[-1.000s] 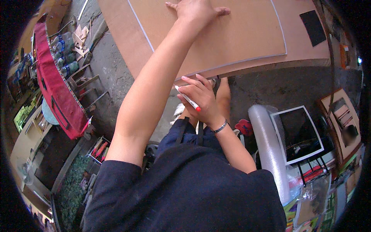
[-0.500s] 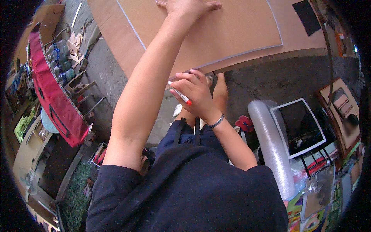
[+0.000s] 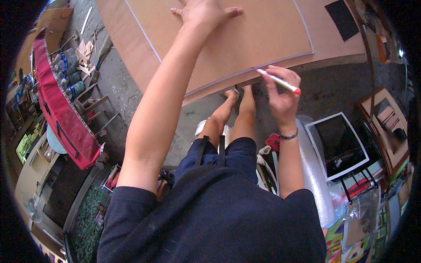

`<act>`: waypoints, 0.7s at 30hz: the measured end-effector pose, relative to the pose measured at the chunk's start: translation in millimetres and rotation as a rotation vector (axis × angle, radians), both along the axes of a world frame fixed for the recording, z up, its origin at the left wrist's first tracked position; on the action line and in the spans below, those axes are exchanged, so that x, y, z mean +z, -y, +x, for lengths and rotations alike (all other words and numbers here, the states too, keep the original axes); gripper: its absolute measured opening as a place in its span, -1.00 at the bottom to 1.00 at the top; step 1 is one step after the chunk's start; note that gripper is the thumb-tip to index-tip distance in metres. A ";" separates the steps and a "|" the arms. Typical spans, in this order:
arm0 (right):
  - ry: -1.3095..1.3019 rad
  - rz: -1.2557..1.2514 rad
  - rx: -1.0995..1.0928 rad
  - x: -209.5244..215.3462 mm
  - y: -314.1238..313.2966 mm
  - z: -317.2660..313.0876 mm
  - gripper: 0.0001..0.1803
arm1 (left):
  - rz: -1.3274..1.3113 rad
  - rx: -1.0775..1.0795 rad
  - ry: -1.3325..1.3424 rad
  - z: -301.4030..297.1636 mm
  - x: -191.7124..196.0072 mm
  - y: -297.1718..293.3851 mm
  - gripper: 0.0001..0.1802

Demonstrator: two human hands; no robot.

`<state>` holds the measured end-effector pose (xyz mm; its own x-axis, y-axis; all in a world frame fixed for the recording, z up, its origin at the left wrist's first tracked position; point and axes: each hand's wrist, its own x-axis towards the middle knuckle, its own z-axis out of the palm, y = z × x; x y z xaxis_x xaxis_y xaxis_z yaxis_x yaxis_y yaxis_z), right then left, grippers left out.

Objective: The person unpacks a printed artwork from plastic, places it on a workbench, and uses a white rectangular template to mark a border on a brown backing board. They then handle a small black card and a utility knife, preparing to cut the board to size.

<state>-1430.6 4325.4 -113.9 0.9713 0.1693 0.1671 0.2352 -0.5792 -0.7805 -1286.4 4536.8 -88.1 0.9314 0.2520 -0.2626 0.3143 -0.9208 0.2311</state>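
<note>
Marker [image 3: 279,81] in white with a red end sits in the right hand's grip, pinched between thumb and fingers; its other end points left and far, at the near pale edge of a brown panel [image 3: 254,37], and whether the two touch I cannot tell. The right hand [image 3: 284,96] itself hangs just off that edge, a silvery bracelet [image 3: 289,134] around its wrist.

The left hand [image 3: 204,15] is released and grasps nothing, lying on the panel with thumb spread to the right. Under the panel stretches a larger brown surface [image 3: 324,49], showing on the left, right and near sides, with a black rectangle [image 3: 342,21] on its right part.

Farther out, on the right, a roll of bubble wrap [image 3: 313,184] stands beside a dark panel in a white frame [image 3: 338,147]. On the left are a long red cover [image 3: 63,107], clear bottles [image 3: 68,70] and, beyond them, wood scraps [image 3: 84,57] on the grey floor [image 3: 116,79].
</note>
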 end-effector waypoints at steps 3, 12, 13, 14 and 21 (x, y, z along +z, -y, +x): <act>-0.036 0.060 -0.128 -8.4 25.8 12.0 -0.84 | -0.007 -0.011 -0.019 1.8 3.3 -1.0 0.09; -0.125 0.270 -0.322 -10.6 91.8 49.5 -0.83 | 0.059 -0.107 0.089 4.4 -36.3 -17.7 0.28; -0.081 0.235 -0.367 -8.8 98.8 52.9 -0.83 | 0.063 -0.105 0.082 5.5 -38.4 -16.7 0.28; -0.037 0.201 -0.411 -6.6 105.4 56.7 -0.84 | 0.068 -0.114 0.075 6.2 -37.3 -15.4 0.28; 0.036 0.369 -0.465 23.3 114.7 81.5 -0.79 | 0.079 -0.067 0.044 -3.3 -36.4 -18.2 0.19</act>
<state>-1349.1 4210.7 -90.5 0.9224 -0.3478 0.1678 0.0516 -0.3197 -0.9461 -1289.6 4555.0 -124.5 0.9569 0.2072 -0.2032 0.2428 -0.9551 0.1695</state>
